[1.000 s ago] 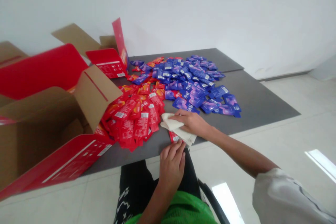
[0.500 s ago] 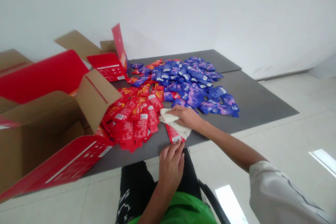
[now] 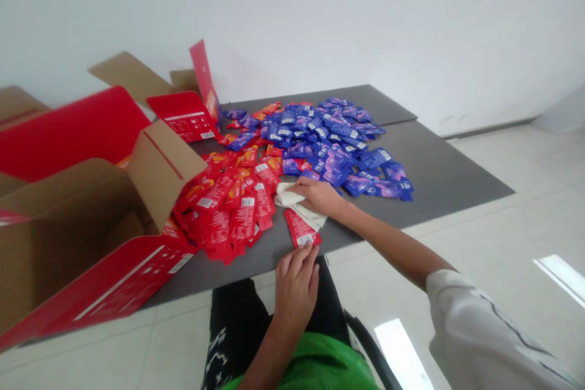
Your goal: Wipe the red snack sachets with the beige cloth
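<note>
Resting my right hand [image 3: 317, 196] palm-down on a folded off-white cloth [image 3: 289, 195], I kept it open, its fingers stretched over the soft, creased fabric and not closed around it. My left hand [image 3: 296, 285] was open and loosely curved at the near edge of the tabletop [image 3: 450, 177], its fingertips [image 3: 304, 253] at the lower end of a single red sachet [image 3: 299, 228], touching it or just beside it; I could not tell which.

The tabletop was matte dark grey, with a seam across its far part, and pale, glossy floor tiles [image 3: 493, 237] spread around it below a white wall [image 3: 365, 24]. Shiny foil sachets lay in two loose, touching heaps: red ones [image 3: 228, 213] to my left, blue-purple ones [image 3: 333, 146] farther off and to the right. A broad stretch of grey ran from the blue heap to the right edge. To my left, an open cardboard carton [image 3: 59, 262] with red-printed flaps stood against the red heap, its brown corrugated flaps angled outward.
</note>
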`<state>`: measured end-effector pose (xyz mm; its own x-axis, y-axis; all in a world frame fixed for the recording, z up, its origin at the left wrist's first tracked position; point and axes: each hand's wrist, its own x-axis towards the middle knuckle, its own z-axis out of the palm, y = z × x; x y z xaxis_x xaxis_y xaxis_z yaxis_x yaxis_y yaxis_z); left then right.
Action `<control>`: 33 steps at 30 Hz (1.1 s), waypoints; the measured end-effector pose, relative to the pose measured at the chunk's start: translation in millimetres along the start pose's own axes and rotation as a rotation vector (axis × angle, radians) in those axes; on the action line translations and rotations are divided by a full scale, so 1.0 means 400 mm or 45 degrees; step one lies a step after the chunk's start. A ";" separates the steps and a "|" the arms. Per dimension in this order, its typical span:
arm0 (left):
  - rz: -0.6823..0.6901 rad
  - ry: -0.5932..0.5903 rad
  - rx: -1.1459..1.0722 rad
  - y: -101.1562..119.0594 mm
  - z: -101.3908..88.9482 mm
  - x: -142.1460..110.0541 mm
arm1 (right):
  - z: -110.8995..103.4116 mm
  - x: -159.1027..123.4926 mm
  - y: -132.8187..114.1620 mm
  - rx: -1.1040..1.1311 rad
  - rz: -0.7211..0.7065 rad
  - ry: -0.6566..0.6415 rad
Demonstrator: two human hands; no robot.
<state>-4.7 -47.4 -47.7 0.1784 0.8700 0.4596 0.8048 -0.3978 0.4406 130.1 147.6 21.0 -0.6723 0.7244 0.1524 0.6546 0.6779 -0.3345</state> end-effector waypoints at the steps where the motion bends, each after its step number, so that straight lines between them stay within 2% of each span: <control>1: 0.000 -0.004 -0.006 0.000 0.001 -0.001 | -0.007 -0.012 -0.008 -0.003 -0.010 0.006; 4: -0.019 -0.008 -0.012 0.001 0.007 -0.008 | -0.014 -0.100 -0.052 0.076 -0.090 0.008; 6: -0.047 -0.012 0.015 0.002 0.009 -0.012 | -0.005 -0.160 -0.078 0.165 -0.167 -0.061; 8: -0.060 -0.018 0.033 0.002 0.008 -0.014 | 0.011 -0.187 -0.088 0.231 -0.189 -0.091; 10: -0.040 -0.018 0.024 0.001 0.006 -0.012 | 0.027 -0.166 -0.076 0.232 -0.156 -0.059; 13: -0.010 -0.016 0.000 0.001 0.003 -0.007 | 0.035 -0.077 -0.033 0.132 -0.075 0.010; 15: -0.011 -0.024 -0.005 0.001 0.002 -0.004 | 0.026 -0.022 -0.009 0.045 -0.016 0.024; 17: -0.020 -0.024 -0.009 0.003 0.001 -0.003 | 0.009 -0.004 -0.005 -0.013 0.005 0.015; 19: -0.022 -0.025 -0.015 0.004 0.002 -0.004 | -0.008 -0.032 -0.021 -0.006 -0.026 0.018; 22: -0.045 -0.023 0.006 0.005 0.006 -0.010 | -0.018 -0.129 -0.067 0.109 -0.130 0.022; 24: -0.067 -0.023 0.041 0.006 0.007 -0.013 | -0.012 -0.187 -0.090 0.187 -0.189 -0.060; 26: -0.069 -0.023 0.059 0.008 0.008 -0.014 | 0.002 -0.206 -0.094 0.225 -0.187 -0.092; 28: -0.059 -0.015 0.051 0.010 0.008 -0.011 | 0.020 -0.181 -0.079 0.208 -0.140 -0.051; 33: -0.027 0.002 0.043 0.015 0.004 -0.002 | 0.031 -0.027 -0.010 0.026 -0.051 0.003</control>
<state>0.8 -50.0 -46.6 0.1604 0.8775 0.4519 0.8269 -0.3694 0.4239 130.6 135.4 9.1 -0.6970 0.6970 0.1683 0.6199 0.7037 -0.3470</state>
